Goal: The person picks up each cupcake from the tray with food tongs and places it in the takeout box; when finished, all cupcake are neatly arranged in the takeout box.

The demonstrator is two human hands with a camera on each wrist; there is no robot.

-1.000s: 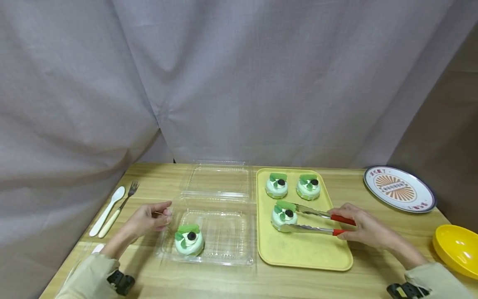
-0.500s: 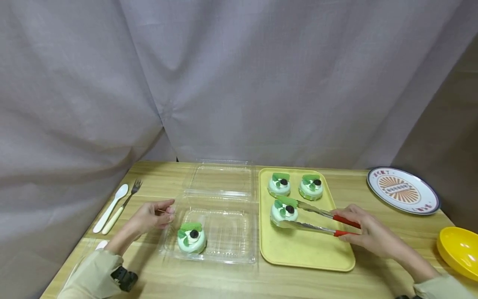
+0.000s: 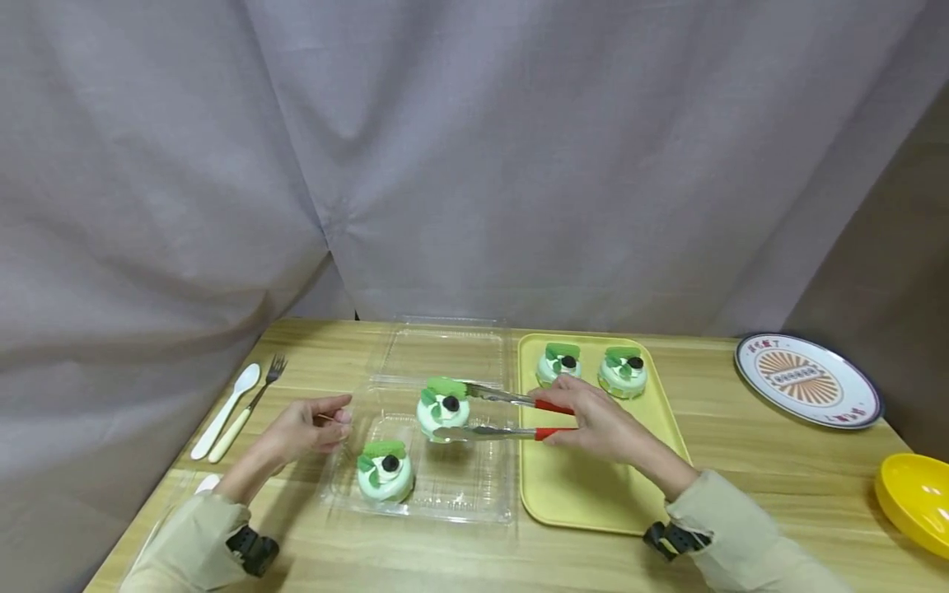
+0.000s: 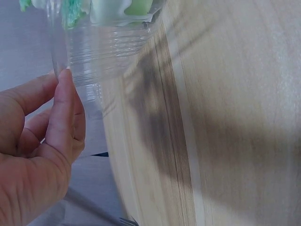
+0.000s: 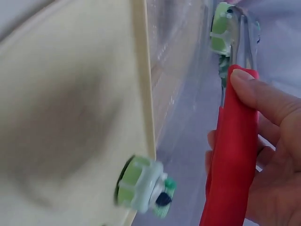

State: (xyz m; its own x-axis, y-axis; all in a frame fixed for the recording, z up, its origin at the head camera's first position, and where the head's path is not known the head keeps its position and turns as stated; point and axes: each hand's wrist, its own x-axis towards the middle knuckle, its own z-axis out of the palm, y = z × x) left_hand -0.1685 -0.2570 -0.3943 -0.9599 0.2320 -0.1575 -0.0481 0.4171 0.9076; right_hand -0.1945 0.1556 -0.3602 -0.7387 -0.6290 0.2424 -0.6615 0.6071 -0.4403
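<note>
My right hand [image 3: 604, 420] grips metal tongs with red handles [image 5: 233, 155]. Between the tong tips is a small pale-green cake [image 3: 442, 413] topped with green leaves and a dark berry, held up over the clear plastic container [image 3: 452, 517]. A matching cake [image 3: 385, 476] sits in the container's front left corner. My left hand [image 3: 302, 430] is at the container's left side; in the left wrist view its thumb and finger pinch the clear rim [image 4: 57, 52]. Two more cakes, one at the left [image 3: 556, 366] and one at the right [image 3: 623, 376], stand at the back of the yellow tray [image 3: 578, 502].
The container's lid [image 3: 445, 354] lies folded back behind it. At the left are a white spoon [image 3: 226, 412] and a fork [image 3: 248, 408]. A patterned plate [image 3: 808, 380] and a yellow bowl [image 3: 915, 502] stand at the right. A grey curtain [image 3: 519, 165] hangs behind the table.
My right hand has carried the cake in the tongs leftward, off the yellow tray and over the container. The left hand keeps its place at the container's rim.
</note>
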